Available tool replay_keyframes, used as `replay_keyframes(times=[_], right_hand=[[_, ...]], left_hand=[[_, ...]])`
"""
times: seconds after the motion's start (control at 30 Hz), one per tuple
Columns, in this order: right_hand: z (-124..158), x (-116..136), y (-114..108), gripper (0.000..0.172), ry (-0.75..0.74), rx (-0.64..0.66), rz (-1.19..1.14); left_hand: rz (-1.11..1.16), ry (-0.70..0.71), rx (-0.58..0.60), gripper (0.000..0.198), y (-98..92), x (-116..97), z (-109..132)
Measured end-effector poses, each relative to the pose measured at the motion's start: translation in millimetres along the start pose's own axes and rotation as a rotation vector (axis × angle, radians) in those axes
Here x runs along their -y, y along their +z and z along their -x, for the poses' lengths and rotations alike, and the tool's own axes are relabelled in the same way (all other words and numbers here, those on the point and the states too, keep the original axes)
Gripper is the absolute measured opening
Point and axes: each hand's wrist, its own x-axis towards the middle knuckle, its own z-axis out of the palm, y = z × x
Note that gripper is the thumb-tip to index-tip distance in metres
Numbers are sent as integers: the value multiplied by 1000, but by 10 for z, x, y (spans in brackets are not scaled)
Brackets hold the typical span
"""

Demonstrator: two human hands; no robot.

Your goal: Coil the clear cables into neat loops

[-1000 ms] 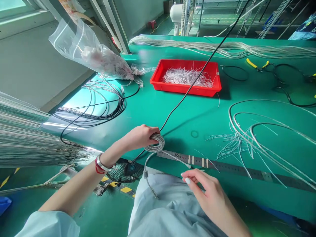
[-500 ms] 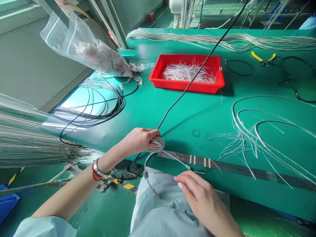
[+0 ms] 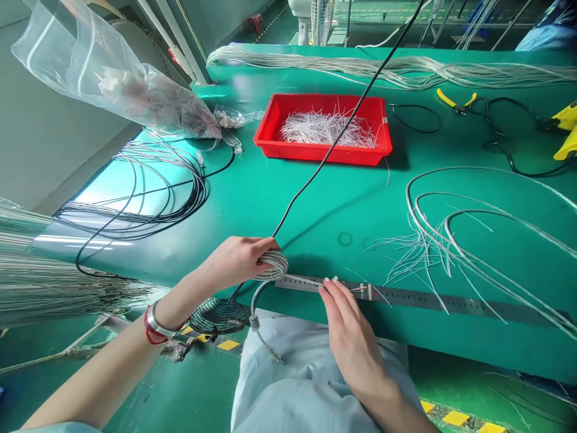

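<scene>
Green tabletop [image 3: 252,204], near edge: coil [image 3: 276,263] gripped by left hand [image 3: 241,257], cable end [image 3: 306,280] pinched by right hand [image 3: 354,337] at ruler [image 3: 424,297]; loops might be spilled by slackened grip.

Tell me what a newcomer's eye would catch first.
Probably the red tray of white wire scraps, towards the back of the green table. Then the left hand gripping a coiled cable at the near edge, the right hand by a metal ruler. A black cord slants across the view.
</scene>
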Motion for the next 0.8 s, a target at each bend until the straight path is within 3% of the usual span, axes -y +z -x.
replay_keyframes(times=[0.2, 0.43, 0.53, 0.6, 0.7, 0.8], right_hand=[[-52, -132, 28, 35, 238, -33, -494], [-60, -183, -185, 28, 270, -86, -708], [6, -99, -326, 27, 246, 15, -990], [-7, -78, -371, 26, 387, 112, -1193], [-190, -144, -367, 18, 659, 88, -1365], [-518, -247, -366, 35, 652, 63, -1386]], left_hand=[[32, -13, 11, 24, 6, 0, -11], [138, -83, -7, 23, -92, -23, 16], [620, -294, -88, 13, -163, -42, -1], [1045, -436, -147, 16, -156, -92, -52], [1325, -449, -174, 28, -42, -273, -180], [1511, -403, -110, 35, 127, -572, -319]])
